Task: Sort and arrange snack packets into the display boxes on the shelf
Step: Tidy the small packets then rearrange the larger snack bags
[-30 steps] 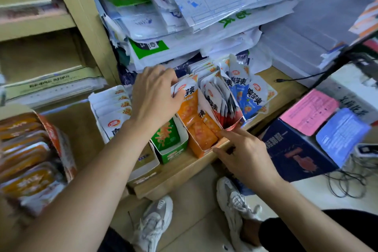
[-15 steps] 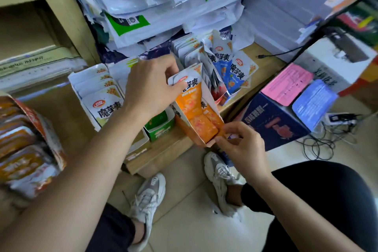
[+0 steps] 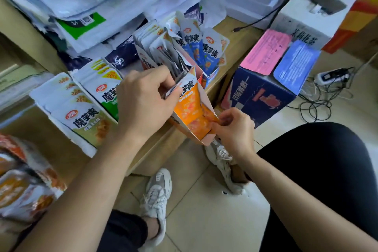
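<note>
An orange display box [image 3: 204, 137] of orange snack packets [image 3: 189, 108] hangs past the front edge of the wooden shelf [image 3: 163, 145], tilted toward me. My left hand [image 3: 146, 100] grips the tops of the packets at the box's upper end. My right hand [image 3: 235, 127] pinches the box's lower front corner. Behind it stands a red box of white packets [image 3: 161, 51] and a blue box with blue packets [image 3: 206, 51]. To the left are green packets [image 3: 106, 88] and beige packets [image 3: 81, 116] in their boxes.
White mailer bags [image 3: 98, 6] are piled behind the boxes. A dark blue carton [image 3: 259, 96] with pink and blue sheets stands on the floor at right, beside cables and a power strip [image 3: 331, 76]. More orange packets [image 3: 22, 186] lie at far left. My shoes are below.
The orange box has been pulled forward off the shelf edge and tilted toward me. My right hand went from touching its front to pinching its lower corner; the camera moved closer.
</note>
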`<state>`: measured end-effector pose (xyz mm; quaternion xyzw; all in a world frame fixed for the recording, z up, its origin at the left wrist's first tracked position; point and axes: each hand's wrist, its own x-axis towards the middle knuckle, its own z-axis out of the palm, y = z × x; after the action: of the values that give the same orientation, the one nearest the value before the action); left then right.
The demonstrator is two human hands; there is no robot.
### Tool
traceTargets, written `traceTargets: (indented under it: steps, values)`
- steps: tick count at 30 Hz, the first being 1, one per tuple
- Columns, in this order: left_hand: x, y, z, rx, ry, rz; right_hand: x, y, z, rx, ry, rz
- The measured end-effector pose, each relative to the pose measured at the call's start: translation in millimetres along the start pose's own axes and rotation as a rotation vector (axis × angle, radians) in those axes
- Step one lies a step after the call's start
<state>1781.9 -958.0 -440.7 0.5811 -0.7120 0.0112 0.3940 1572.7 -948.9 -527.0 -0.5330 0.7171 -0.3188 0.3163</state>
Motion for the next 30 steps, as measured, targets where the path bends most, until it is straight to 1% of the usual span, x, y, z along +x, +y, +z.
traceTargets:
  steps: [4, 6, 8, 10, 12, 14, 16, 20, 22, 24, 26, 30]
  values:
    - [-0.7, 4.1, 2.0, 0.017, 0.019, 0.041, 5.4, 11.3, 1.0, -0.088, -0.013, -0.147]
    - [0.4, 2.0, 1.8, 0.018, 0.019, 0.039, 2.1, 14.8, -3.0, -0.091, -0.016, -0.223]
    - [1.7, -3.1, 1.4, -0.010, 0.007, -0.020, -0.6, 12.3, -11.6, -0.064, 0.029, -0.254]
    - [2.6, -8.3, 1.5, -0.063, 0.007, -0.127, 0.8, 7.4, -24.2, -0.009, 0.095, -0.237]
    - [4.2, -13.0, 2.8, -0.102, 0.016, -0.225, 6.7, 2.1, -38.0, 0.110, 0.147, -0.193]
    - [6.4, -15.2, 3.7, -0.111, 0.018, -0.278, 13.3, -2.6, -52.4, 0.226, 0.184, -0.186]
    - [9.8, -16.2, 3.5, -0.123, 0.017, -0.318, 15.5, -11.1, -64.8, 0.312, 0.152, -0.220]
    - [13.3, -20.9, 2.8, -0.125, 0.011, -0.397, 13.5, -28.4, -72.3, 0.408, -0.094, -0.271]
    - [13.9, -25.2, 1.1, -0.101, -0.014, -0.429, 11.9, -27.8, -67.3, 0.343, -0.176, -0.272]
    - [14.4, -28.0, -1.2, -0.114, -0.038, -0.447, 10.7, -22.2, -58.3, 0.207, -0.201, -0.272]
    - [15.6, -28.7, -3.1, -0.133, -0.053, -0.460, 9.6, -17.5, -46.5, 0.116, -0.189, -0.266]
    - [17.0, -30.7, -2.7, -0.197, -0.086, -0.509, 9.5, -25.2, -25.4, 0.001, -0.089, -0.295]
